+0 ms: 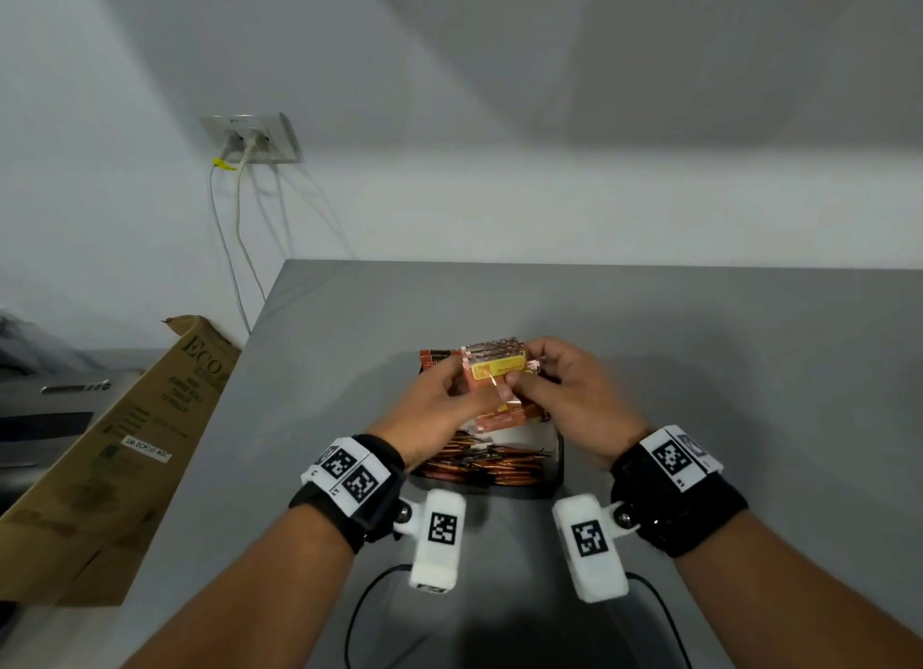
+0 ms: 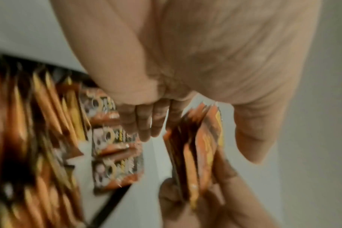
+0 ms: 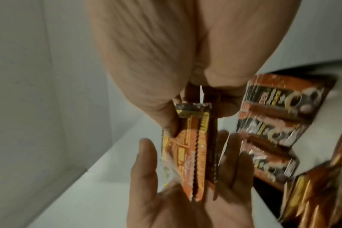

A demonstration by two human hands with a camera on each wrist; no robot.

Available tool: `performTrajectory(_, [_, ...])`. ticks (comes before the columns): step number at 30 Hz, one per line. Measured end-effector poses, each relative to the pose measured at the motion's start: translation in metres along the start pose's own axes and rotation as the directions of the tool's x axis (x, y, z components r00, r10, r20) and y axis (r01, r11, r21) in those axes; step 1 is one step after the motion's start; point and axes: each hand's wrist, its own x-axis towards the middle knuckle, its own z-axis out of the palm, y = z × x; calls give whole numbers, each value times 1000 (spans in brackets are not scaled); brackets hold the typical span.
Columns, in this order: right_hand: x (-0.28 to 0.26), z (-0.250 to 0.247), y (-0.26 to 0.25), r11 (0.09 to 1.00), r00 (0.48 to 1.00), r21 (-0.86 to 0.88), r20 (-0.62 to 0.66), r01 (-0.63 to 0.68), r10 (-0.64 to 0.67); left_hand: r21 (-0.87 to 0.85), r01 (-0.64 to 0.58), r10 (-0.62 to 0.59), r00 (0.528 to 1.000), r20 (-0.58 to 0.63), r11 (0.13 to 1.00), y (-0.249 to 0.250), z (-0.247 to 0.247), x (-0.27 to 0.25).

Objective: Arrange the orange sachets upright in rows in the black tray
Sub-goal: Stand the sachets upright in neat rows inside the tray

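Both hands hold one bundle of orange sachets (image 1: pixel 499 369) on edge above the black tray (image 1: pixel 558 461). My left hand (image 1: pixel 462 384) pinches the bundle (image 3: pixel 193 154) between thumb and fingers from the left. My right hand (image 1: pixel 519 376) grips its right end, thumb (image 3: pixel 166 120) on the printed face. In the left wrist view the bundle (image 2: pixel 197 154) stands between the left fingers (image 2: pixel 146 120) and thumb. Several upright sachets (image 1: pixel 479 463) fill the tray's near end. More sachets lie flat (image 2: pixel 115 146) at the far end.
The tray sits on a grey table (image 1: pixel 699 369) whose left edge runs past a leaning cardboard box (image 1: pixel 125 448). A wall socket (image 1: pixel 252 139) with hanging cables is behind it. Black cables (image 1: pixel 359 613) trail on the table near me.
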Motion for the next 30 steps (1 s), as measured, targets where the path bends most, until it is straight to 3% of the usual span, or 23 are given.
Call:
performTrajectory(1, [-2,6,-4,994,1000,105,17,-16,15,-207,26,-25,1000,6,978,2,5,0])
performTrajectory(3, [-4,17,-9,983,999,186,32,-16,11,-521,68,-61,998,30,851,3,12,2])
performTrajectory(5, [-6,22,-12,997,1000,81,11,11,-12,-640,99,-100,994,35,762,4,14,4])
performTrajectory(7, [-6,23,-12,991,998,-126,-24,48,-52,-678,113,-121,992,36,726,3,14,4])
performTrajectory(9, [-7,23,-13,903,986,-421,-93,88,-140,-687,123,-154,988,17,716,2,14,3])
performTrajectory(11, [-9,22,-16,824,966,-549,-103,141,-235,-675,123,-177,984,-10,727,3,13,2])
performTrajectory(14, [-16,17,-25,827,978,-524,58,202,-203,-652,120,-167,986,-10,749,8,13,0])
performTrajectory(17, [-14,16,-33,689,949,-664,294,290,-116,-646,110,-147,989,-2,756,8,14,-1])
performTrajectory(19, [-9,16,-32,637,936,-697,329,328,-122,-674,105,-124,992,21,731,8,16,-2])
performTrajectory(22, [-5,18,-32,655,935,-678,329,333,-135,-697,120,-117,992,51,707,8,15,-4])
performTrajectory(26, [-6,23,-27,658,939,-687,328,309,-98,-623,145,-155,987,39,769,8,12,-5])
performTrajectory(30, [-9,17,-22,902,985,-411,158,129,-69,-630,43,-108,992,-65,776,3,11,-6])
